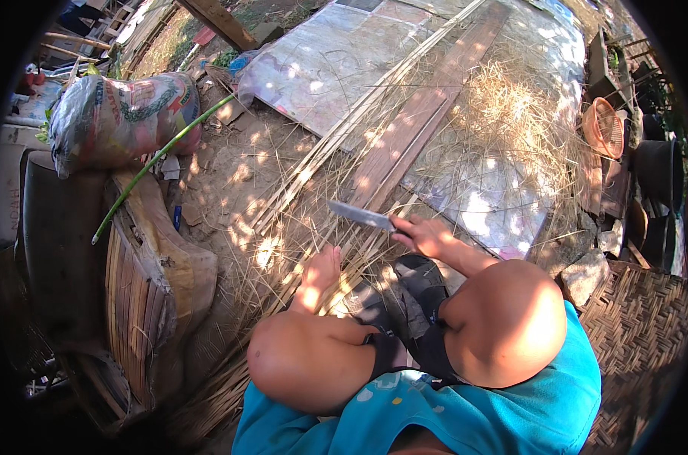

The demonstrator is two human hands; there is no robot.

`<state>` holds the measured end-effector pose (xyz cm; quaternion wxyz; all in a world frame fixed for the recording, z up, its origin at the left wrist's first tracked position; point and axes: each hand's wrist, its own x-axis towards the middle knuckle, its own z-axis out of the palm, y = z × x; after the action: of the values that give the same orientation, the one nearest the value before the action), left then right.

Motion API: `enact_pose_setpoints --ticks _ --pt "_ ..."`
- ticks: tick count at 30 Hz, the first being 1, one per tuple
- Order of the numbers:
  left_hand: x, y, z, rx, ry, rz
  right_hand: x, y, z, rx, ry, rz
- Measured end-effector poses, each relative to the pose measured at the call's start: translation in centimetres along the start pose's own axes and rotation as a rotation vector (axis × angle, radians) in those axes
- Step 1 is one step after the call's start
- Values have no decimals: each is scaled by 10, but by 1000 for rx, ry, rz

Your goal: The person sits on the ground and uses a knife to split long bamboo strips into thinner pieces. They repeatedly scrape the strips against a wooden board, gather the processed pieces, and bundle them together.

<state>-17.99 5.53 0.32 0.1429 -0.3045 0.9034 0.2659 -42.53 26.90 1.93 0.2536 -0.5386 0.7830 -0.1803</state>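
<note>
My right hand [423, 235] is wrapped round the dark handle of a knife [360, 215]. Its broad grey blade points left, above the near end of a long brown wooden plank [397, 155]. To the left and nearer me, my left hand [323, 267] is low among thin split bamboo strips [357, 267], its fingers drawn together. What those fingers hold, if anything, does not show. More long pale strips [336, 144] run away from me beside the plank. My feet in dark footwear [421, 280] rest between the hands and my bent knees.
Pale shavings [510, 106] heap on a light sheet [321, 68] at the far right. Left of me stand a carved wooden piece [166, 258], a stuffed sack [124, 117] and a green stalk [162, 155]. On the right are an orange basket [603, 127], stones [585, 277] and a woven mat [639, 326].
</note>
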Motion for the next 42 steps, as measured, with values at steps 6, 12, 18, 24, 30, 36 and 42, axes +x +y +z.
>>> enact_pose_setpoints --ticks 6,12,18,24,30,36,42 --pt "-9 -18 1 27 64 22 22 224 -121 -101 687 644" --pt "2 -18 -12 -418 -109 -26 24 70 -45 16 317 195" --pt "-57 -99 -6 -467 -154 -122 37 163 -95 16 488 541" --pt "-51 -86 -15 -620 -127 -159 30 38 -25 42 170 68" --pt "-90 -127 -10 -564 -172 -179 21 138 -75 135 492 517" --pt "-82 -144 6 -637 -310 -233 -3 95 -52 -42 349 234" --pt "4 -44 -1 -887 -152 -52 3 22 -13 73 108 185"
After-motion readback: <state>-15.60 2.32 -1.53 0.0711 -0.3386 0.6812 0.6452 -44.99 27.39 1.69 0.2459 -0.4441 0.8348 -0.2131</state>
